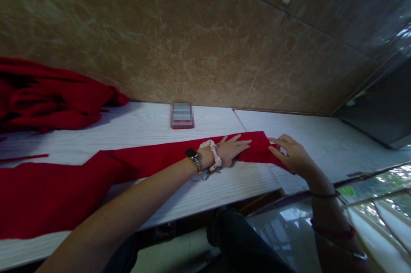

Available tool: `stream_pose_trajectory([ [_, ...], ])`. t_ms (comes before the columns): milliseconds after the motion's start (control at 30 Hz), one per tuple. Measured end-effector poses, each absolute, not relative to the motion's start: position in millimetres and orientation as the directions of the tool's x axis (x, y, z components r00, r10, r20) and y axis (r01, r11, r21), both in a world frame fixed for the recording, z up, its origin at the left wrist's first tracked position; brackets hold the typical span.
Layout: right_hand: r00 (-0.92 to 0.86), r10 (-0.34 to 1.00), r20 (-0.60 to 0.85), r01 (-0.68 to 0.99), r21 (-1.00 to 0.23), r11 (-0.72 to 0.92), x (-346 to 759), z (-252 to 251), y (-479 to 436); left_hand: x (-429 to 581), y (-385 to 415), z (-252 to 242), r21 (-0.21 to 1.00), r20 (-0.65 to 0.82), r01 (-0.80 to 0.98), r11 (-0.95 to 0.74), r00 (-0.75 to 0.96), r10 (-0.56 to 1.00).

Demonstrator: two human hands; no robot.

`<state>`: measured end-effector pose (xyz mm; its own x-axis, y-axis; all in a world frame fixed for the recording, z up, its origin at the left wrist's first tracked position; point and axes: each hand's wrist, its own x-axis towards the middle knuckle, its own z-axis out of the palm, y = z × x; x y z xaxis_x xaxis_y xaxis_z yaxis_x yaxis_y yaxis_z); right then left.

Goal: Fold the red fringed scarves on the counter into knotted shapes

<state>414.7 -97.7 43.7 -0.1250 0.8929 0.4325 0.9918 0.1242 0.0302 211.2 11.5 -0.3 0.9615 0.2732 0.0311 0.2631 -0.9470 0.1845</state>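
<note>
A long piece of red fabric (160,156) lies along the white wood-grain table, wide at the left and narrowing to a folded band at the right. My left hand (233,149) rests flat on this band with its fingers spread. At the band's right end, my right hand (290,155) has its thumb and fingers bent around the fabric's edge. A loose red flap hangs below that end, partly behind the right hand. The exact grip of the fingertips is hard to make out.
A heap of red fabric (58,97) lies at the back left, with a thin red strip (27,158) in front of it. A small flat item (182,115), its face blurred, lies against the brown marbled wall (180,42). The table (205,191) has a seam toward the right.
</note>
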Motion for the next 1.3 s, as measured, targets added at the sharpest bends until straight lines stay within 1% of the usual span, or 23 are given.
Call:
stream_pose_trajectory([
  [67,-0.065,0.842,0.535,0.997,-0.002,0.078,405,49,-88,212,12,-1,0.208,0.032,0.253,-0.945,0.964,0.265],
  [133,-0.056,0.827,0.559,0.998,0.0,0.068,394,46,-75,211,12,0,0.229,0.027,0.243,-0.943,0.966,0.255],
  [200,-0.071,0.878,0.473,0.997,0.038,0.06,388,34,-63,208,13,1,0.25,0.02,0.231,-0.94,0.97,0.243],
  [267,-0.045,0.944,0.328,0.998,0.056,0.028,390,17,-56,204,14,2,0.269,0.014,0.221,-0.937,0.972,0.233],
  [333,0.006,0.973,0.231,1.0,0.021,-0.011,399,0,-55,201,15,2,0.282,-0.004,0.217,-0.935,0.974,0.225],
  [400,0.042,0.976,0.212,0.999,-0.035,-0.036,413,-12,-59,199,17,1,0.287,-0.018,0.217,-0.933,0.975,0.222],
  [467,0.065,0.974,0.218,0.996,-0.076,-0.05,425,-14,-64,198,18,1,0.292,-0.018,0.212,-0.933,0.976,0.216],
  [533,0.108,0.971,0.214,0.992,-0.089,-0.091,430,-8,-67,198,18,2,0.308,-0.013,0.218,-0.926,0.974,0.225],
  [600,0.16,0.957,0.243,0.987,-0.07,-0.147,424,3,-68,198,16,4,0.356,-0.013,0.239,-0.903,0.968,0.251],
  [633,0.174,0.944,0.281,0.985,-0.052,-0.166,418,10,-67,199,16,6,0.389,-0.013,0.251,-0.887,0.964,0.267],
  [700,0.154,0.915,0.372,0.987,-0.007,-0.164,401,19,-64,200,14,7,0.434,0.002,0.279,-0.856,0.95,0.311],
  [733,0.122,0.905,0.408,0.99,0.021,-0.143,393,22,-62,201,14,7,0.433,0.012,0.294,-0.852,0.943,0.332],
  [800,0.025,0.907,0.42,0.994,0.089,-0.068,380,19,-59,202,14,4,0.375,0.03,0.332,-0.865,0.929,0.369],
  [900,-0.073,0.935,0.347,0.988,0.152,0.021,375,3,-56,203,13,-3,0.271,0.041,0.366,-0.89,0.92,0.39],
  [1067,-0.053,0.942,0.331,0.993,0.115,0.015,389,-17,-56,198,15,-12,0.223,0.048,0.359,-0.906,0.925,0.378],
  [1200,-0.089,0.953,0.289,0.994,0.085,0.068,396,-16,-54,176,18,-15,0.165,0.048,0.338,-0.927,0.936,0.35],
  [1300,-0.067,0.964,0.258,0.997,0.05,0.056,398,-12,-55,149,14,-12,0.12,0.004,0.362,-0.924,0.931,0.365],
])
